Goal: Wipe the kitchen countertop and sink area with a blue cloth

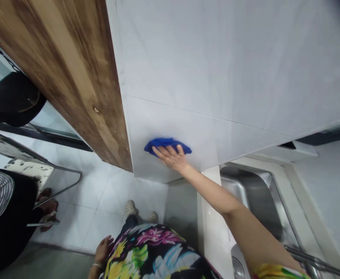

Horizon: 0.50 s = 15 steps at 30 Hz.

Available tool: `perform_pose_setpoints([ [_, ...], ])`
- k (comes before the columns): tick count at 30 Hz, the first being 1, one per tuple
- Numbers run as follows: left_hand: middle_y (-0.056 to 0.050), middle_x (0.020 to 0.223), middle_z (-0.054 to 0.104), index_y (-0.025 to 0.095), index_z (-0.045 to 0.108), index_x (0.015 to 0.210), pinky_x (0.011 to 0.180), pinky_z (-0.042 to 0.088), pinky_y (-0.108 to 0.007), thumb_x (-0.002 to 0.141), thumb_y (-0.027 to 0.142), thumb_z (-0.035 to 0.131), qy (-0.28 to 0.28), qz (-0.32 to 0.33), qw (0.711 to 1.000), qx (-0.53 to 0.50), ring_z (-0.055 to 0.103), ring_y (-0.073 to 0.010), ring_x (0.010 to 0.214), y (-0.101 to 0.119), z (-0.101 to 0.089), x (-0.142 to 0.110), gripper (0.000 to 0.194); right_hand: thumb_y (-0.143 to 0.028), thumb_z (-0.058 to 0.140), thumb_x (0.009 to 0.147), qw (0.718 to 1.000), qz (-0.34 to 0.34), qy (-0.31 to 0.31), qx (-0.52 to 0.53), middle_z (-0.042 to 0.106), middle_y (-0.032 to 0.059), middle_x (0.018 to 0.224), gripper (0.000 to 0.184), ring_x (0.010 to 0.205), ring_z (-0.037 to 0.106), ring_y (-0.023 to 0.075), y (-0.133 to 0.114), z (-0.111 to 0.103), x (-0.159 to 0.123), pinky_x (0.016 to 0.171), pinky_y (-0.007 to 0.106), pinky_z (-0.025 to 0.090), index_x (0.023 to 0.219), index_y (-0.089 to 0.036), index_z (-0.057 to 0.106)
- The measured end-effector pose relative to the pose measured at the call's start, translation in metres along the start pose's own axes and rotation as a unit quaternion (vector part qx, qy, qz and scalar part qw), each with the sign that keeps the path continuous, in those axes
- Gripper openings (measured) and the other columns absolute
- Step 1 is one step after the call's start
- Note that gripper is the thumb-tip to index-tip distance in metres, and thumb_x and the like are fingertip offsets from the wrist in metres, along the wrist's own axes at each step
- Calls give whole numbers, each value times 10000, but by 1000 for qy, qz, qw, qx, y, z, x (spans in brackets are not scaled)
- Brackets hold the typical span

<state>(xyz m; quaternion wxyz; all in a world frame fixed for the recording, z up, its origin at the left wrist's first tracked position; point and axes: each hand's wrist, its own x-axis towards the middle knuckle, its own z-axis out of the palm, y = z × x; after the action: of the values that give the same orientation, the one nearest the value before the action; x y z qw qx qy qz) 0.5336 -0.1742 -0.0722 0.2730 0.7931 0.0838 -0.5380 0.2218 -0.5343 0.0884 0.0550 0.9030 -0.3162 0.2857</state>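
Observation:
My right hand [171, 157] presses a blue cloth [165, 142] against the white tiled wall [187, 120], near its lower left corner. The cloth is bunched under the fingers, and part of it is hidden by the hand. My right arm reaches out across the counter edge. My left hand [103, 248] hangs low beside the floral top, its fingers loosely apart and nothing in them. It touches nothing that I can make out.
To the right is a steel sink [263, 201] set in a pale counter [212, 224]. A wooden panel [79, 69] borders the wall. At left, a person [1, 217] sits on a metal-framed chair [71, 169], near a hanging black bag [14, 99]. White floor tiles [94, 193] lie below.

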Motion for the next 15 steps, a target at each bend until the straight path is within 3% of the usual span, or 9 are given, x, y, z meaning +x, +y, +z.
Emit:
perform_pose_setpoints([
  [5, -97, 775, 721, 214, 599, 807, 935, 543, -331, 900, 269, 499, -4, -43, 998, -53, 660, -281, 1168, -4, -11, 9, 148, -73, 370, 922, 983, -92, -132, 85, 461, -1, 1550, 790, 1437, 421, 160, -14, 59, 9, 1281, 393, 209, 1618, -308, 80],
  [8, -96, 812, 726, 226, 597, 820, 964, 532, -336, 892, 279, 508, 8, -53, 996, -78, 639, -283, 1203, -10, -18, 11, 126, -28, 318, 878, 968, -154, -176, 87, 395, 47, 1587, 785, 1464, 371, 160, -20, 97, 7, 1270, 413, 260, 1618, -220, 141],
  [12, -83, 824, 734, 241, 597, 815, 979, 527, -324, 843, 257, 541, 22, -54, 991, -119, 660, -271, 1173, -21, -30, 7, 65, -5, 284, 815, 946, -271, -175, -45, 462, 92, 1542, 701, 1421, 429, 165, -30, 145, -1, 1227, 416, 334, 1481, -138, 458],
  [15, -70, 828, 740, 247, 599, 792, 994, 510, -297, 809, 271, 540, 37, -50, 986, -155, 673, -251, 1153, -37, -43, 1, 66, -44, 323, 798, 890, -375, -132, -224, 527, 127, 1484, 630, 1379, 490, 195, -38, 174, -10, 1190, 470, 364, 1382, -97, 552],
])
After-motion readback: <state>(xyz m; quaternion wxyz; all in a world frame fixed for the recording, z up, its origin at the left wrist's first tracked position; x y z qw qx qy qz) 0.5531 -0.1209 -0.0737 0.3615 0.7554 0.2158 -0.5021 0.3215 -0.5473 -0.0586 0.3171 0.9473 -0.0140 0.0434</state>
